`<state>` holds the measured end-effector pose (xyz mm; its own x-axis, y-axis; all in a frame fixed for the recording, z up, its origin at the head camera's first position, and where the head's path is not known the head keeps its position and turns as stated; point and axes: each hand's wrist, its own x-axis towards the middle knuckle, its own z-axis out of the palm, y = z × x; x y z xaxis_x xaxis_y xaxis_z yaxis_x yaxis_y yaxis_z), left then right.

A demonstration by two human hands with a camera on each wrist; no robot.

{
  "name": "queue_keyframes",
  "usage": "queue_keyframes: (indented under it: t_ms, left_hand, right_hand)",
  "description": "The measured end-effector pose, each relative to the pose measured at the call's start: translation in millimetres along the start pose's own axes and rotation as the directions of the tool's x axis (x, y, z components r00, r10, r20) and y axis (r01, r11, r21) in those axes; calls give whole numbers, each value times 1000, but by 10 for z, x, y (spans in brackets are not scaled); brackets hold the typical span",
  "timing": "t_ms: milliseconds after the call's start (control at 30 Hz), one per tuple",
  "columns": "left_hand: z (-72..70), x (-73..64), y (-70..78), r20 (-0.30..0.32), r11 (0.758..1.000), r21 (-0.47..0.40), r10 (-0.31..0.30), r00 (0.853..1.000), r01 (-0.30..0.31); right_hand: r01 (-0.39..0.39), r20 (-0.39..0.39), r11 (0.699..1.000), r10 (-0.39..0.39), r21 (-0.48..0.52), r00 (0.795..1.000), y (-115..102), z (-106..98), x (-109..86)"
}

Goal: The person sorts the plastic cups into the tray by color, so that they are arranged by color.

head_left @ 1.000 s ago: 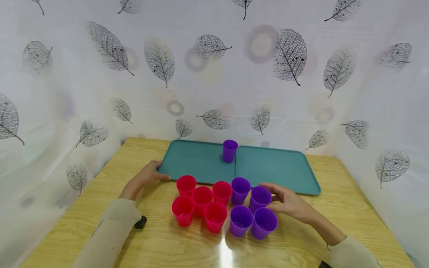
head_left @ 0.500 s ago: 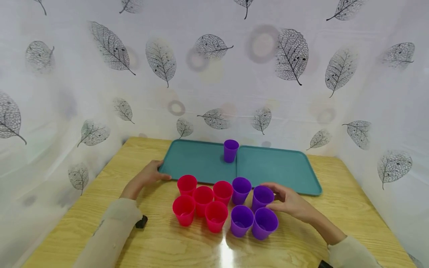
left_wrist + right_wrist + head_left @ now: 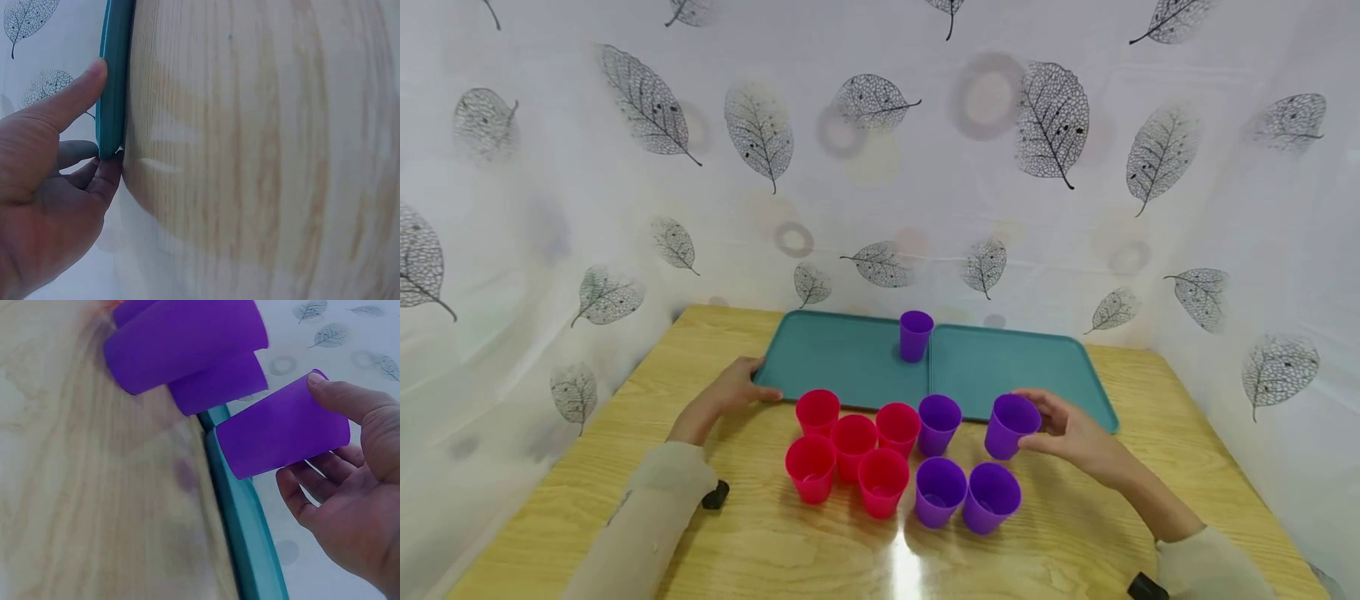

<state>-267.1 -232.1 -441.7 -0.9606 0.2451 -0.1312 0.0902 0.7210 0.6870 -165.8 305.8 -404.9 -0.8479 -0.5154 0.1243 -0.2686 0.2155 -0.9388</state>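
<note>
My right hand (image 3: 1078, 440) pinches a purple cup (image 3: 1009, 432) near its rim, thumb on one side and fingers on the other. In the right wrist view this cup (image 3: 281, 434) overlaps the tray's edge, apart from the other cups. At the left tray's near-left corner, my left hand (image 3: 733, 388) grips the teal tray (image 3: 842, 358); the left wrist view shows the thumb on the tray's side (image 3: 114, 81) and fingers curled at its corner. Beside the held cup are purple cups (image 3: 937, 427) standing upright, and to their left several red cups (image 3: 883, 483).
One purple cup (image 3: 914, 337) stands on the left tray by the seam. A second teal tray (image 3: 1018, 375) adjoins it on the right. The wooden table (image 3: 790, 558) ends at a leaf-patterned curtain (image 3: 925, 192) behind and at both sides.
My right hand has drawn its purple cup up and to the right, away from the other purple cups. The left hand stays at the tray corner.
</note>
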Motion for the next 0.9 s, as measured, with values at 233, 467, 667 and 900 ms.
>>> queue_keyframes:
  t_ms: [233,467,667,900]
  left_hand:
    - [-7,10,-47,-3,1000,-17,8,1000,-8]
    - [-8,0,-51,-7,1000,-31,3,1000,-3]
    - [-3,-1,-57,-16,999,-35,20,1000,-21]
    - [-4,-9,-50,-21,999,-46,24,999,-25]
  right_hand:
    - [16,-41,1000,-16,-18,999,-169,-177,103]
    - [23,-58,997,-27,-79,998,-317,-299,332]
    - [-5,-77,995,-2,-95,997,-410,-333,587]
    - [-21,-43,996,17,-81,999,-468,-244,916]
